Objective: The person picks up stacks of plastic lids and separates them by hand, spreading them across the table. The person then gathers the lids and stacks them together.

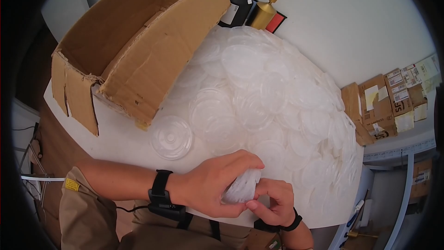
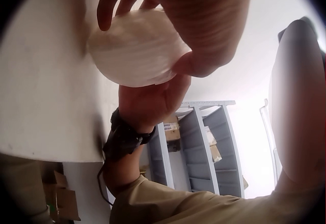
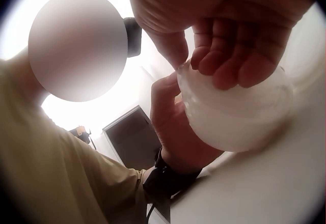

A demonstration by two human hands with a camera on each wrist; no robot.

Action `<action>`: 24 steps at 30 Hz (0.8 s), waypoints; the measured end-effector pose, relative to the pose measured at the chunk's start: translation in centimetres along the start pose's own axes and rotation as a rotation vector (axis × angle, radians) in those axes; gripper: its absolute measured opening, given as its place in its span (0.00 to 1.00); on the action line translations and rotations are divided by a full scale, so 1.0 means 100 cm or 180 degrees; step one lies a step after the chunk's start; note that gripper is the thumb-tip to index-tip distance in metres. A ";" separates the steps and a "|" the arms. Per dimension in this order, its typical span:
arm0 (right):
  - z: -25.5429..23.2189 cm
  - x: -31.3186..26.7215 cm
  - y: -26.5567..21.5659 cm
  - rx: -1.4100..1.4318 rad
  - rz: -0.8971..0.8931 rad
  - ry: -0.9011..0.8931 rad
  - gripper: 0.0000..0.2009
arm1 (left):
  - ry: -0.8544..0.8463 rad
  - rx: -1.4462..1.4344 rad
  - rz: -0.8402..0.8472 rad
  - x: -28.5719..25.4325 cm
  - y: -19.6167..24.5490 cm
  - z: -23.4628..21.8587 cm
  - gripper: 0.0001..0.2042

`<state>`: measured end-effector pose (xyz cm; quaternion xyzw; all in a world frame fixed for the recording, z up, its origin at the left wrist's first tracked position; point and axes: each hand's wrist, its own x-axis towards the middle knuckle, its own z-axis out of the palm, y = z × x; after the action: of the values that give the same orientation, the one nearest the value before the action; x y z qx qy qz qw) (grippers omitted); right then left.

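Observation:
A stack of translucent round lids (image 1: 242,187) is tilted on edge between the two hands, above the table's front edge. The left hand (image 1: 215,183) grips the stack, fingers over its top and thumb below. From the other side, the right hand (image 1: 275,199) pinches the rim with thumb and fingers. In the left wrist view the stack (image 2: 137,48) shows its flat round face. The right wrist view has the stack (image 3: 234,109) under the right hand's curled fingers. One clear lid (image 1: 171,138) lies flat on the table, left of a large pile of similar lids (image 1: 277,97).
A long open cardboard box (image 1: 162,51) stands on the table's left side. Behind the pile are a black device (image 1: 238,7) and a gold bottle (image 1: 264,14). Cardboard cartons (image 1: 386,104) and shelves (image 1: 407,176) are at the right. The white table (image 1: 106,134) has a curved edge.

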<state>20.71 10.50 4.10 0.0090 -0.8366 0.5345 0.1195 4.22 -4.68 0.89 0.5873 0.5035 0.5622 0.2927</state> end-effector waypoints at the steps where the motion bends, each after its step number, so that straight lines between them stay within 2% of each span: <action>1: 0.000 -0.001 0.000 -0.0005 0.0021 0.0010 0.06 | 0.0005 0.0035 0.0010 -0.001 0.000 0.000 0.37; 5: 0.000 -0.002 -0.001 0.0120 0.0158 0.0032 0.05 | 0.0032 0.0015 0.0046 -0.001 -0.001 0.000 0.38; 7: 0.000 -0.002 0.000 0.0097 0.0088 0.0036 0.04 | 0.0152 0.0006 0.0177 0.002 0.001 0.000 0.34; 16: 0.000 -0.004 0.005 0.0219 0.0058 0.0027 0.02 | 0.0127 -0.0023 0.0350 0.000 -0.004 0.002 0.35; 20: -0.003 -0.006 0.005 0.0457 0.0117 0.0123 0.03 | 0.0064 -0.0058 0.0304 0.001 -0.003 -0.001 0.35; 22: -0.004 -0.006 0.005 0.0468 0.0157 0.0235 0.03 | -0.0001 -0.0052 -0.0002 -0.001 -0.001 -0.003 0.36; 24: -0.006 -0.008 0.004 0.0482 0.0206 0.0349 0.03 | 0.0116 -0.0023 -0.0052 -0.001 -0.001 -0.002 0.37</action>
<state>21.58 11.08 3.83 -0.0384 -0.7859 0.5995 0.1467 4.01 -4.79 0.79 0.5718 0.5114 0.5721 0.2901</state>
